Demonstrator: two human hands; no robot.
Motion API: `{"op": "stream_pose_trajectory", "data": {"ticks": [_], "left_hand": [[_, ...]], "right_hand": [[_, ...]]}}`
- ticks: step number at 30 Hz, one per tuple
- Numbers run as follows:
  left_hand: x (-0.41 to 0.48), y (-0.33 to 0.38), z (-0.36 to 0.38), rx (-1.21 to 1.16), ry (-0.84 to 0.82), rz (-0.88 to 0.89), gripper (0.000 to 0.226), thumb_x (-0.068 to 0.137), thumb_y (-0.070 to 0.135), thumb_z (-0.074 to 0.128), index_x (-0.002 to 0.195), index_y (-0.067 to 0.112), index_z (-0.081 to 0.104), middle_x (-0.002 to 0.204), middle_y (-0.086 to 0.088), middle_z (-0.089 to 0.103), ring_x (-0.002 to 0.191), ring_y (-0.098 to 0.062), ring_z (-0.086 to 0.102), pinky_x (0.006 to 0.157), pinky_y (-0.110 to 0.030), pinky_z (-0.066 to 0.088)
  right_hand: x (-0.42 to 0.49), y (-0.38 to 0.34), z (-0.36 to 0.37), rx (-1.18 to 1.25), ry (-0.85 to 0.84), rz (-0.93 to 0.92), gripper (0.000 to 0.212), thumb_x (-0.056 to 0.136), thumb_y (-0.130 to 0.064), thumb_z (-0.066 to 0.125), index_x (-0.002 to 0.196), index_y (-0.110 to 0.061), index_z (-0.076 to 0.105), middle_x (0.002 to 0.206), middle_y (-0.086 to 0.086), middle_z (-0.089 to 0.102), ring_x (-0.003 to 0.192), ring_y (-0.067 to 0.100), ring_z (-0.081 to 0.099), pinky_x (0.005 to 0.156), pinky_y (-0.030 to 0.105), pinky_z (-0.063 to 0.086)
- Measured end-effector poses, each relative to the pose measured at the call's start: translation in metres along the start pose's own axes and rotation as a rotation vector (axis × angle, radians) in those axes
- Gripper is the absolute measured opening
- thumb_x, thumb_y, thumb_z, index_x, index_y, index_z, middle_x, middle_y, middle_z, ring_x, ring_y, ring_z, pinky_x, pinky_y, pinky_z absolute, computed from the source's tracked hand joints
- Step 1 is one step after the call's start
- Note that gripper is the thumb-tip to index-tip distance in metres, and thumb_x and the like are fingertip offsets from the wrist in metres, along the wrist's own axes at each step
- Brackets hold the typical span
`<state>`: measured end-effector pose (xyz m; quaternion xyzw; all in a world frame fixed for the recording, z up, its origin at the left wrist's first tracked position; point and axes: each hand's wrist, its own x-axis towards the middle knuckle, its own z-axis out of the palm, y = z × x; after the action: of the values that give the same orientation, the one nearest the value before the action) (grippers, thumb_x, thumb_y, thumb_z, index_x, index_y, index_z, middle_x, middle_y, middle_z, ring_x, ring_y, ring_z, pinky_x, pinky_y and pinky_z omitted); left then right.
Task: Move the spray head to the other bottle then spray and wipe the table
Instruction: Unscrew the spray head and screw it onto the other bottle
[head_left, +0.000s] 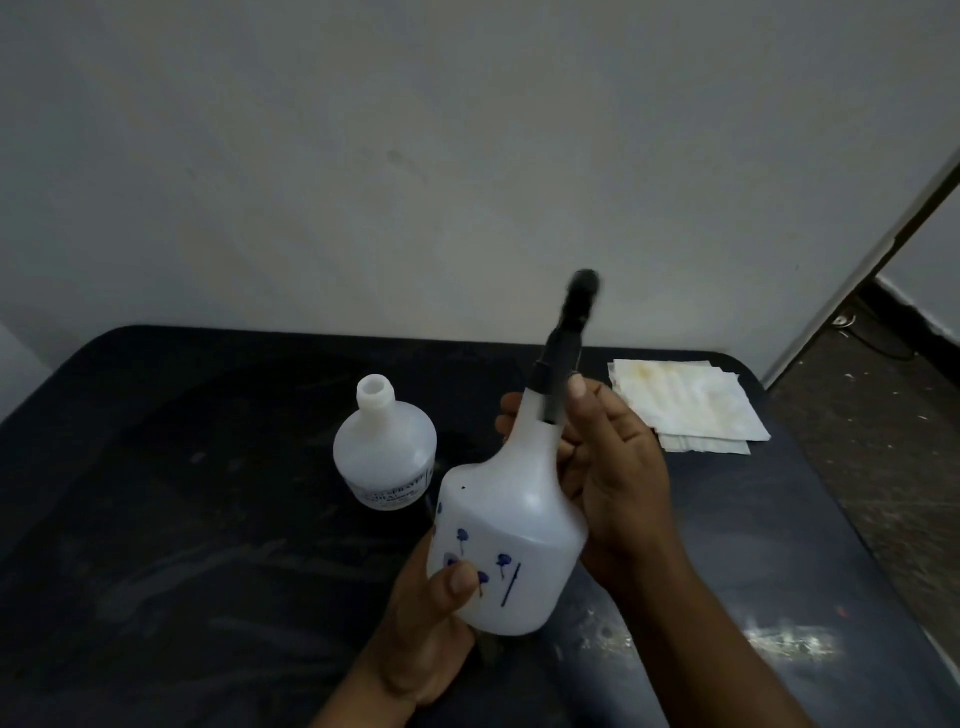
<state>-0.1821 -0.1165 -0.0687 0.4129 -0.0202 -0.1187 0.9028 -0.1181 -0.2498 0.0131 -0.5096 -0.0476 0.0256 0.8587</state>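
I am gripping the bottle low with my left hand, my right hand closing its fingers around the spray head. Swapping is just beginning: the other bottle is standing open left of my fingers, the wipes waiting right.

I've got my left hand gripping the flower-printed bottle low, tilted above the dark bench. My right hand pinches the blurred black spray head at its neck. An open bottle stands behind, wipes far right.
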Motion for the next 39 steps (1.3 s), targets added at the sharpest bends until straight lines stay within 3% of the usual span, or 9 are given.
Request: {"op": "stream_pose_trajectory", "data": {"ticks": [2,7,12,17,22,26,32,35,39], "left_hand": [[0.000,-0.001,0.001,-0.040,0.020,-0.012,0.101,0.045,0.043,0.096,0.125,0.012,0.044,0.106,-0.005,0.077,0.097,-0.022,0.074,0.075,-0.031,0.060],[0.003,0.001,0.006,-0.028,0.041,-0.004,0.102,0.039,0.044,0.097,0.122,0.012,0.048,0.102,-0.006,0.078,0.093,-0.021,0.075,0.072,-0.030,0.060],[0.004,0.002,0.007,0.043,0.031,0.026,0.099,0.046,0.046,0.095,0.124,0.012,0.046,0.106,-0.004,0.077,0.098,-0.020,0.073,0.076,-0.030,0.059],[0.004,0.000,0.005,0.108,0.012,0.062,0.090,0.059,0.044,0.090,0.128,0.010,0.044,0.114,-0.004,0.075,0.105,-0.021,0.070,0.082,-0.031,0.057],[0.004,0.000,0.004,0.117,0.004,0.082,0.077,0.069,0.041,0.085,0.129,0.012,0.046,0.118,-0.001,0.073,0.108,-0.019,0.069,0.085,-0.030,0.057],[0.005,0.001,0.004,0.140,-0.049,0.105,0.053,0.077,0.039,0.080,0.127,0.032,0.063,0.123,0.003,0.070,0.114,-0.016,0.066,0.088,-0.028,0.055],[0.007,0.001,0.005,0.202,-0.040,0.130,0.053,0.078,0.044,0.078,0.128,0.039,0.061,0.127,0.006,0.068,0.118,-0.016,0.063,0.090,-0.029,0.053],[0.007,0.000,0.003,0.209,-0.029,0.116,0.055,0.076,0.045,0.079,0.127,0.038,0.061,0.128,0.005,0.067,0.118,-0.017,0.063,0.090,-0.030,0.054],[0.008,-0.001,0.001,0.270,-0.031,0.123,0.057,0.075,0.041,0.081,0.128,0.037,0.060,0.129,0.001,0.066,0.119,-0.021,0.062,0.092,-0.032,0.053]], "right_hand": [[-0.001,0.000,0.002,0.025,-0.016,0.020,0.027,0.073,-0.045,0.073,0.083,-0.021,0.078,0.086,0.011,0.078,0.078,0.021,0.075,0.065,0.030,0.060],[-0.001,0.005,-0.004,0.112,-0.010,0.016,0.022,0.078,-0.037,0.065,0.082,-0.016,0.072,0.068,0.002,0.074,0.078,0.024,0.074,0.070,0.036,0.060],[0.000,0.000,-0.003,0.082,-0.035,0.003,0.058,0.063,-0.050,0.082,0.105,-0.012,0.068,0.089,0.019,0.075,0.083,0.030,0.074,0.065,0.033,0.059],[0.001,-0.001,-0.003,-0.037,-0.015,-0.034,0.041,0.061,-0.052,0.082,0.090,-0.025,0.072,0.086,0.014,0.076,0.082,0.028,0.075,0.063,0.032,0.058],[0.001,-0.005,-0.007,0.014,-0.066,0.004,0.036,0.080,-0.044,0.066,0.102,-0.016,0.074,0.095,0.017,0.075,0.085,0.027,0.073,0.069,0.034,0.059],[0.000,-0.008,-0.003,0.078,-0.094,-0.016,0.054,0.069,-0.049,0.079,0.106,-0.013,0.066,0.101,0.022,0.073,0.086,0.031,0.073,0.070,0.038,0.059],[0.000,-0.009,0.000,0.041,-0.075,-0.081,0.038,0.067,-0.046,0.081,0.094,-0.023,0.069,0.092,0.012,0.076,0.082,0.026,0.074,0.066,0.034,0.058],[-0.001,-0.011,-0.002,0.057,-0.117,-0.066,0.031,0.075,-0.041,0.076,0.099,-0.022,0.069,0.098,0.013,0.075,0.087,0.028,0.073,0.070,0.036,0.058],[0.003,-0.014,-0.006,0.062,-0.038,-0.064,0.028,0.087,-0.024,0.052,0.106,-0.009,0.064,0.104,0.015,0.073,0.097,0.029,0.070,0.079,0.037,0.058]]}}
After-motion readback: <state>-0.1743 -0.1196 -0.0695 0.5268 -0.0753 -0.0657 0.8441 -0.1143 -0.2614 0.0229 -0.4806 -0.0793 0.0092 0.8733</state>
